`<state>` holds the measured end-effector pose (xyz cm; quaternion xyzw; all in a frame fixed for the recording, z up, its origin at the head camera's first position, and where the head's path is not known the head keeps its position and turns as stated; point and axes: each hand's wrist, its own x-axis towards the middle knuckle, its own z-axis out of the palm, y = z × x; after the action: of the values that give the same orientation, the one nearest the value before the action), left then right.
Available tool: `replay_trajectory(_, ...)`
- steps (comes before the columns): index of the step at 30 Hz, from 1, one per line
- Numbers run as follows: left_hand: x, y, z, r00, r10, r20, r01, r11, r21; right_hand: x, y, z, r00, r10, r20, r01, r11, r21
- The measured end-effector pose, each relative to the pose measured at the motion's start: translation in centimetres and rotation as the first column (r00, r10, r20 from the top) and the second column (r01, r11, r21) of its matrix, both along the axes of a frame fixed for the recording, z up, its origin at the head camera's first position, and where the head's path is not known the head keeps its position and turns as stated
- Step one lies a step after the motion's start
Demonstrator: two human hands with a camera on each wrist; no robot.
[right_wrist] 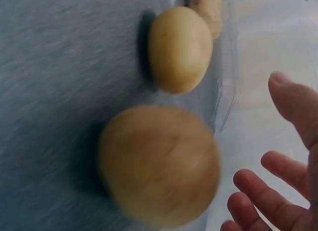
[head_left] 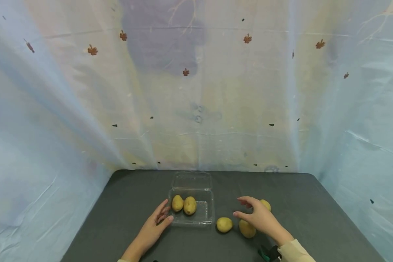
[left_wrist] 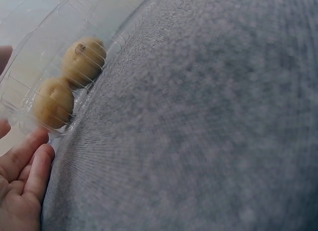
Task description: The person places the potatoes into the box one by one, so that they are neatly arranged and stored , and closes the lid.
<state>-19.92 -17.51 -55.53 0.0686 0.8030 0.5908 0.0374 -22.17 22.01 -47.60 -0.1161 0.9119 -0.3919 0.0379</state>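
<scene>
A clear plastic clamshell box [head_left: 196, 222] stands on the dark table with its lid raised behind it. Inside, on its left side, lie two potatoes [head_left: 177, 203] [head_left: 190, 206]. My left hand [head_left: 152, 227] is at the box's left wall, fingers slightly bent; whether they touch it I cannot tell. To the right of the box, a potato [head_left: 224, 225] and a larger potato [head_left: 247, 230] lie on the table. A third potato [head_left: 265, 204] is partly hidden behind my right hand [head_left: 260, 218], which hovers above them, thumb and fingers apart, holding nothing.
The dark cloth-covered table [head_left: 137, 193] reaches back to a patterned curtain [head_left: 229, 109], which also encloses both sides. A black and green item [head_left: 266, 254] is by the right wrist.
</scene>
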Motion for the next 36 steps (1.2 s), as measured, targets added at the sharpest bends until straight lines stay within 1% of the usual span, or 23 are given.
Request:
replay_trajectory(4, -0.1, 0.0, -0.1, 1.0, -0.001, 0.009, 0.001, 1.0, -0.006, 0.8, 1.0, -0.5, 0.999, 0.003, 0.041, -0.002, 1.0, -0.024)
replay_trajectory(10, -0.1, 0.1, -0.2, 1.0, 0.004, 0.013, -0.004, 1.0, -0.01, 1.5, 2.0, -1.1, 0.997, 0.051, 0.062, -0.049, 0.998, -0.036)
replay_trajectory(14, 0.0, 0.1, -0.1, 1.0, 0.0, 0.009, 0.0, 1.0, -0.013, 2.0, 2.6, -1.8, 0.993, 0.085, 0.082, -0.081, 0.995, -0.056)
replay_trajectory(17, 0.0, 0.1, 0.0, 1.0, -0.004, 0.012, 0.004, 1.0, -0.007, 2.2, 3.0, -2.3, 0.986, 0.119, 0.116, -0.106, 0.988, -0.109)
replay_trajectory(21, 0.1, 0.1, 0.2, 1.0, -0.004, 0.017, 0.004, 1.0, 0.0, 2.5, 3.6, -3.1, 0.968, 0.181, 0.177, -0.14, 0.966, -0.219)
replay_trajectory(23, 0.2, 0.2, 0.3, 1.0, -0.006, 0.018, 0.006, 1.0, 0.0, 2.6, 3.9, -3.5, 0.961, 0.2, 0.191, -0.15, 0.957, -0.249)
replay_trajectory(25, 0.2, 0.3, 0.3, 1.0, -0.007, 0.015, 0.007, 1.0, 0.0, 2.7, 4.0, -3.7, 0.959, 0.212, 0.187, -0.159, 0.952, -0.262)
replay_trajectory(32, 0.1, 0.2, 0.2, 1.0, -0.005, 0.013, 0.005, 1.0, -0.011, 2.8, 4.6, -4.4, 0.957, 0.231, 0.174, -0.183, 0.95, -0.252)
replay_trajectory(36, 0.3, 0.2, 0.4, 1.0, 0.001, 0.012, 0.0, 1.0, -0.015, 2.7, 4.9, -4.8, 0.954, 0.242, 0.178, -0.187, 0.942, -0.278)
